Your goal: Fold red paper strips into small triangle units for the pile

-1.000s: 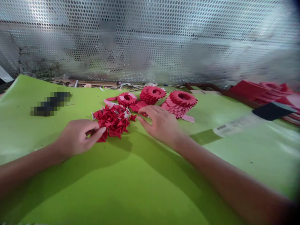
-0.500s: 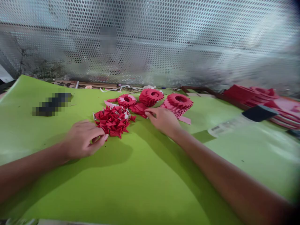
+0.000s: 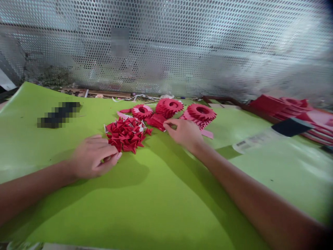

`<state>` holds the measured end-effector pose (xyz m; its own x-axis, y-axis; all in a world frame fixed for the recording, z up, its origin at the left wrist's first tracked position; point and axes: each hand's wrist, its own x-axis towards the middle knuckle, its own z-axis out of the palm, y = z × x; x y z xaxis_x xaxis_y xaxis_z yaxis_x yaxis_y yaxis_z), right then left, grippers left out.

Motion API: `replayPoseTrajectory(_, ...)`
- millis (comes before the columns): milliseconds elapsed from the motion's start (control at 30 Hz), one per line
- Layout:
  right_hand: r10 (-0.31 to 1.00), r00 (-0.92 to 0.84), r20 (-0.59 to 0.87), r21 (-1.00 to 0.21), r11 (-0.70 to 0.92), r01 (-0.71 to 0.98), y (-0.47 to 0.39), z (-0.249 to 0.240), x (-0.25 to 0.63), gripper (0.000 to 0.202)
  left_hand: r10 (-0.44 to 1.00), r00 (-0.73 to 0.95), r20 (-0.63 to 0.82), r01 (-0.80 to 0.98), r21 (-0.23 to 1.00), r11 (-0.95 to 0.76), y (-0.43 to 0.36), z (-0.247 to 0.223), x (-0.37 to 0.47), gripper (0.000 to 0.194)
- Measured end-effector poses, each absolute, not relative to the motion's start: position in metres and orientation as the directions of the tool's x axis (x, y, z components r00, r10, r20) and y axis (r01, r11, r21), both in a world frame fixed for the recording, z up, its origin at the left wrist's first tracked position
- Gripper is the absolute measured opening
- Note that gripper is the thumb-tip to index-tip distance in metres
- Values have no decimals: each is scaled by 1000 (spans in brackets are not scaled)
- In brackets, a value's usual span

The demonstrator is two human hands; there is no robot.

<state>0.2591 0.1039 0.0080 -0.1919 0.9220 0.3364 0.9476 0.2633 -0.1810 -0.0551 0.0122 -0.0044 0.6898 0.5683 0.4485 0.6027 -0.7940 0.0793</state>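
My left hand (image 3: 96, 157) is closed, thumb and forefinger pinched together, at the near left edge of a pile of folded red paper pieces (image 3: 127, 135). Whatever lies between those fingers is too small or hidden to make out. Farther right, my right hand (image 3: 184, 133) is closed too, its fingertips pinching the edge of the red paper slips (image 3: 156, 121). Behind the slips stand rings built from folded paper: a small red and pink ring (image 3: 142, 111), a taller red one (image 3: 166, 107) and a red and pink one (image 3: 199, 114) beyond my right hand.
A green sheet (image 3: 166, 201) covers the table. A blurred dark object (image 3: 58, 115) lies at the left. To the right are a clear plastic packet with a dark end (image 3: 291, 127) and a stack of red and pink paper (image 3: 283, 107). A perforated metal screen (image 3: 166, 48) rises behind.
The view has shifted slightly. My left thumb and forefinger have drawn closer together beside the pile. My right hand stays at the red paper slips.
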Motion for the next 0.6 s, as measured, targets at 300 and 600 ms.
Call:
replayPoseTrajectory(300,931,-342,127,-881,264,392,37,26,218,26,182,735,653,495,-334,-802,-7,3,-50,31)
replayPoseTrajectory(600,866,-495,-72,-934,116,338,14,7,202,22,313,733,604,516,-194,-835,-10,6,-44,17)
